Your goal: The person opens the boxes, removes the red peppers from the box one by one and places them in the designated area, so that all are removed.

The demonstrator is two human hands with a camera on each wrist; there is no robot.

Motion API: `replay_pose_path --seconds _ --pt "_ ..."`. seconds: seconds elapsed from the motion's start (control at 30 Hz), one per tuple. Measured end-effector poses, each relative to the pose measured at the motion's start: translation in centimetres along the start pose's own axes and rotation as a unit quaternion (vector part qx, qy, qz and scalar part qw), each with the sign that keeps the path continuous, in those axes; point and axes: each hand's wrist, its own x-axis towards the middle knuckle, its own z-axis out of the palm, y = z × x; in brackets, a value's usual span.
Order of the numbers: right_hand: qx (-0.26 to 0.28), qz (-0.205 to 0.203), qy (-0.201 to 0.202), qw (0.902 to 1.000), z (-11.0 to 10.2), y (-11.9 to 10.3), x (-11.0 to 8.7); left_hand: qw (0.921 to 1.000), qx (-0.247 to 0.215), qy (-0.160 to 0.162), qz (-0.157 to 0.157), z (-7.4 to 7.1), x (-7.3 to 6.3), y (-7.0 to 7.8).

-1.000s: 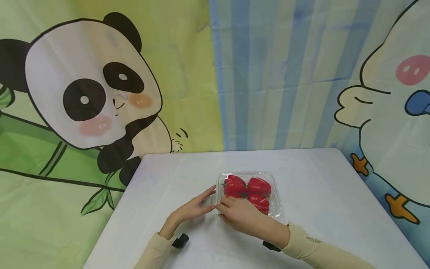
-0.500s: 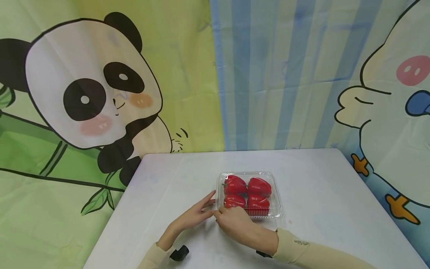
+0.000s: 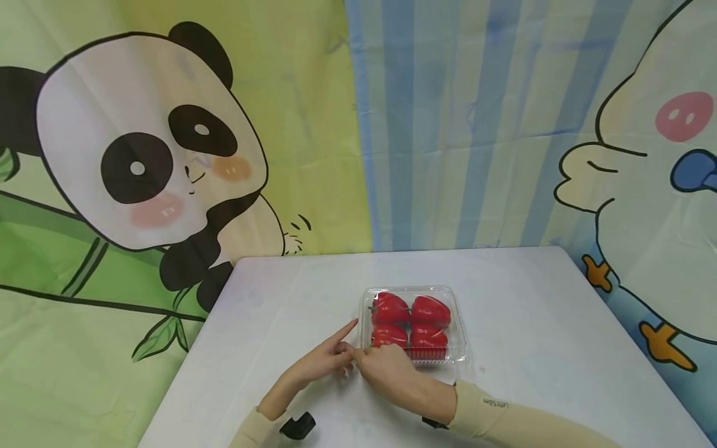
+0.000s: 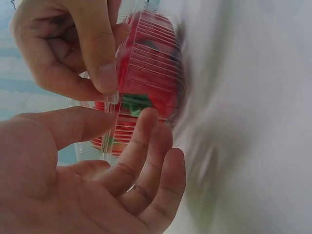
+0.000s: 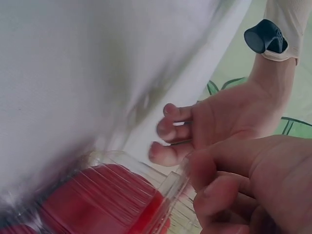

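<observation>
A clear plastic clamshell box [image 3: 460, 330] stands on the white table with several red bell peppers [image 3: 431, 311] inside. My right hand [image 3: 389, 372] is at its near left corner. In the left wrist view, the thumb and curled fingers of the right hand [image 4: 63, 44] pinch the box's rim. Just left of that corner is my left hand [image 3: 316, 364], its index finger pointing along the box's left side. The left hand [image 4: 87, 190] has its thumb near the rim and its other fingers loosely bent before the ribbed wall, gripping nothing that I can see.
The white table [image 3: 538, 311] extends around the box on all sides. Behind it hangs a printed cloth [image 3: 313, 124] with a panda and other cartoon figures. A black wrist camera [image 3: 298, 425] sits below the left sleeve.
My right hand has drawn back from over the box to its near left corner, uncovering the front peppers. The left hand shifts slightly down, its index finger now straighter than the others.
</observation>
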Motion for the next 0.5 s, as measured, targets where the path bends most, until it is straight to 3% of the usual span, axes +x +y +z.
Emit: replay_pose_path --seconds 0.2,0.5 --pt "-0.021 -0.003 0.019 0.9996 0.2 -0.05 -0.13 0.9998 -0.016 0.004 -0.008 0.1 0.15 0.34" --pt "-0.01 -0.002 0.026 0.9996 0.5 -0.06 -0.15 0.9989 -0.019 0.015 -0.039 0.25 0.52 0.89"
